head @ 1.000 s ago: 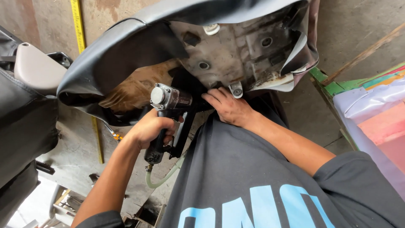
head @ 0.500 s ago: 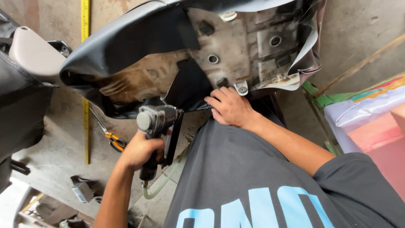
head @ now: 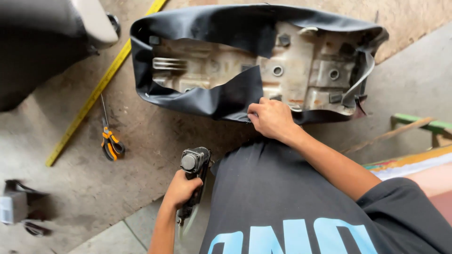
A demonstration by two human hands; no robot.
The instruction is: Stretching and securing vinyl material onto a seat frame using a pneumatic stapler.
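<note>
Stapler, black air-type [head: 194,167], sits nearest, low by the torso; left hand [head: 181,188] wrapped tight round its grip, fingers closed, nose off the work. Right hand [head: 272,117] further up, fingers pinching black cover [head: 235,96] edge down on upturned seat pan [head: 301,70], lying on concrete floor [head: 141,141]. Near flap looks loose and unfastened; far and left edges wrapped over. Pliers [head: 111,146] and yellow tape measure [head: 94,99] lie off left.

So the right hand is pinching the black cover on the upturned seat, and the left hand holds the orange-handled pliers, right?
Not quite. In the head view the left hand holds a staple gun; the orange-handled pliers lie untouched on the floor. The right hand does pinch the black cover.
</note>
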